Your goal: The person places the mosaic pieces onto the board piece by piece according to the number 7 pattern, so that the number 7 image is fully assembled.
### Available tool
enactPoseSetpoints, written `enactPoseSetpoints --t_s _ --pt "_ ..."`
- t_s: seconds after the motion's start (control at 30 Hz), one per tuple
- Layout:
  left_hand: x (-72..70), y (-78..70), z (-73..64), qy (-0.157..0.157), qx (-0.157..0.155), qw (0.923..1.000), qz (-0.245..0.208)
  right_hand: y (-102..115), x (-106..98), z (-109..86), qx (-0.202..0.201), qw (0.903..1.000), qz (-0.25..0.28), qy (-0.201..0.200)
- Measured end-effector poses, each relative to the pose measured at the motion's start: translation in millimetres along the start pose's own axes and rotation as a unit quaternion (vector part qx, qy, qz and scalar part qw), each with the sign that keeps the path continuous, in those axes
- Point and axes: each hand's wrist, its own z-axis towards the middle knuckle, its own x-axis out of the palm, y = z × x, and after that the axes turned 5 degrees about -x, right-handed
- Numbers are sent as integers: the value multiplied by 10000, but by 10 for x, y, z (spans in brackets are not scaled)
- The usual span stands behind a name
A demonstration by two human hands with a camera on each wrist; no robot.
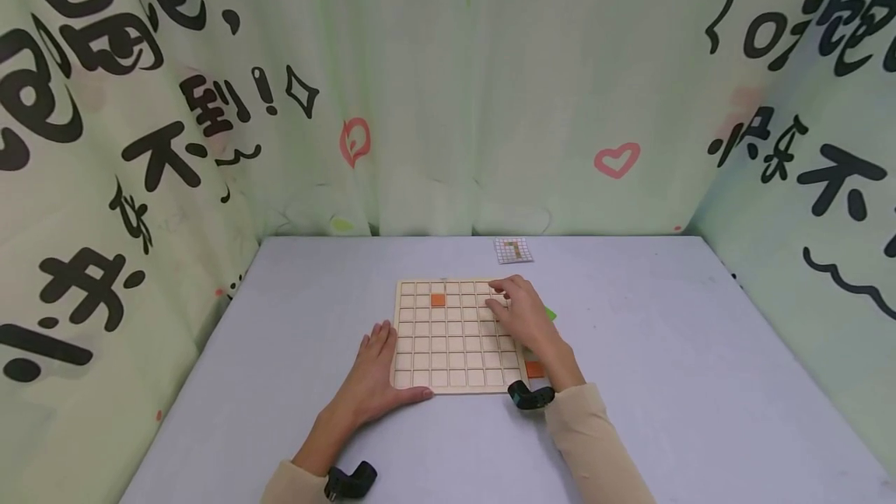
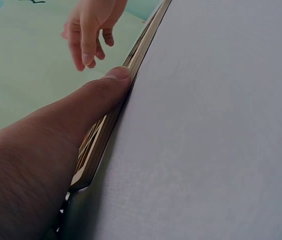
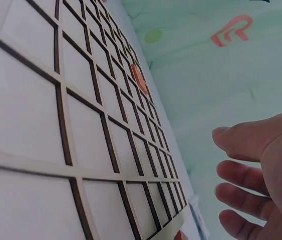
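Note:
A light wooden grid board (image 1: 448, 337) lies on the table, one orange square tile (image 1: 437, 299) in a cell near its top. My left hand (image 1: 374, 379) rests at the lower left corner, fingers along the left side and thumb (image 2: 113, 77) against the front edge. Over the board's upper right part hovers my right hand (image 1: 526, 317), its fingers (image 3: 243, 195) loosely bent and apart, with nothing seen between them. Beside the board's right edge, a green piece (image 1: 551, 314) shows partly behind that hand, and an orange piece (image 1: 535, 369) lies lower down near the wrist.
A small card (image 1: 513, 250) printed with a coloured grid pattern lies behind the board. The white-covered table (image 1: 665, 348) stretches out on both sides. Pale green curtains (image 1: 448, 99) with black lettering hang behind it and at either side.

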Motion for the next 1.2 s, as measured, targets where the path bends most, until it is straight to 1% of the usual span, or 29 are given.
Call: enactPoseSetpoints --t_s 0.17,0.3,0.5,0.77,0.97,1.2 --pt "0 -9 -1 -5 6 10000 7 -63 -55 -32 73 10000 -13 -9" --pt "11 4 3 -11 8 10000 11 -141 -111 -36 230 9997 -20 32" --pt "22 16 3 13 10 10000 24 -314 -219 -37 679 9976 -51 145" --pt "11 4 8 -15 11 10000 -7 -493 -344 -54 1265 9916 -47 263" --pt "12 5 7 18 -21 10000 20 -572 -402 -81 1601 9857 -48 528" --pt "12 6 4 20 -29 10000 14 -634 -471 -110 1708 9823 -108 759"
